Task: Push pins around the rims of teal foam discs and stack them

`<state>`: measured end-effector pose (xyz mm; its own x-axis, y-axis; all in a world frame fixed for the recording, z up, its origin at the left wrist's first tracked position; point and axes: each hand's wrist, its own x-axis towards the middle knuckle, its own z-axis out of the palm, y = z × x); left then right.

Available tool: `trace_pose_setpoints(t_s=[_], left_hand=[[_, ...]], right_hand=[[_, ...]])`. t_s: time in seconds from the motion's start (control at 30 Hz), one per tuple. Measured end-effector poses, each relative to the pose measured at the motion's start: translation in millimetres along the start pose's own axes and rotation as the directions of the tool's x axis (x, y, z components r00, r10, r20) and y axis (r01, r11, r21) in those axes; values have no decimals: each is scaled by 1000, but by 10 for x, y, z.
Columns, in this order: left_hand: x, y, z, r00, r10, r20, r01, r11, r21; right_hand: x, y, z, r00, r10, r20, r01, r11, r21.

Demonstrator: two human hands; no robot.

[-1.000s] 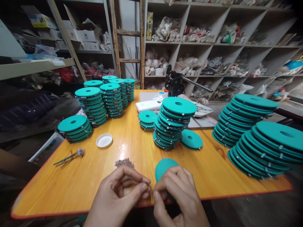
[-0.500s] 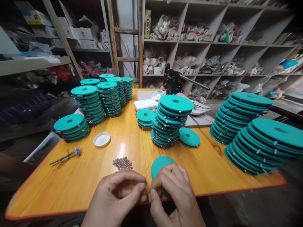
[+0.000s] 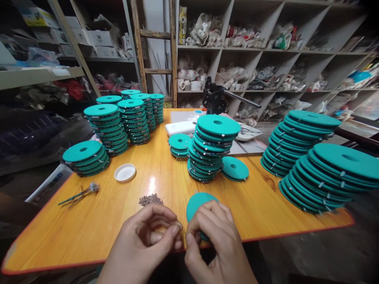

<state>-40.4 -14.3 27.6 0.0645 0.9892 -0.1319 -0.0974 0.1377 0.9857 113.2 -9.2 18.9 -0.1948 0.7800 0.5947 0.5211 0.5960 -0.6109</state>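
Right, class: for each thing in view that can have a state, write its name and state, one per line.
Left hand: curled, thumb and fingertips pinched
Right hand: curled, thumb and forefinger pinched
Nearest teal disc: partly hidden by right hand
Beads: loose, heaped
White lid: flat, hollow side up
Cardboard box: flap open

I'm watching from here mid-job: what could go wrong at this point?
The left hand is right beside the loose pile of small dark beads, so a knuckle might scatter them. The tall middle stack of discs, beyond the right hand, looks unevenly piled; a knock could topple it. The front right stack of discs is stepped and close to the edge of the table, so a bump might send discs off.
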Motion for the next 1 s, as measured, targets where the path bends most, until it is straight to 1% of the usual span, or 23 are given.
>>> trace_pose_setpoints(t_s=[0.07,0.2,0.3,0.37,0.53,0.63,0.7,0.9,1.0], left_hand=[[5,26,14,1000,-5,12,5,1000,-1],[25,29,13,1000,-10,14,10,1000,9],[25,24,9,1000,-10,19,10,1000,13],[16,28,8,1000,-11,18,11,1000,17],[7,34,6,1000,-9,25,8,999,40],[21,27,4,1000,-5,20,4,998,57],[26,31,9,1000,-3,7,2,999,51],[-2,103,49,999,-29,-36,30,999,24],[-14,130,63,999,-39,-26,40,999,22]], right_hand=[[1,-2,-10,1000,-2,17,3,1000,-8],[-12,7,14,1000,25,-17,-25,999,23],[-4,7,12,1000,12,-18,-12,1000,25],[10,0,-8,1000,1,26,-1,1000,4],[24,-11,-64,999,-6,32,6,1000,-20],[25,-6,-85,996,-17,85,20,999,-40],[28,-2,-81,996,-18,91,22,999,-35],[12,8,-20,1000,8,-30,-7,1000,27],[-3,6,-15,1000,-6,24,6,1000,10]])
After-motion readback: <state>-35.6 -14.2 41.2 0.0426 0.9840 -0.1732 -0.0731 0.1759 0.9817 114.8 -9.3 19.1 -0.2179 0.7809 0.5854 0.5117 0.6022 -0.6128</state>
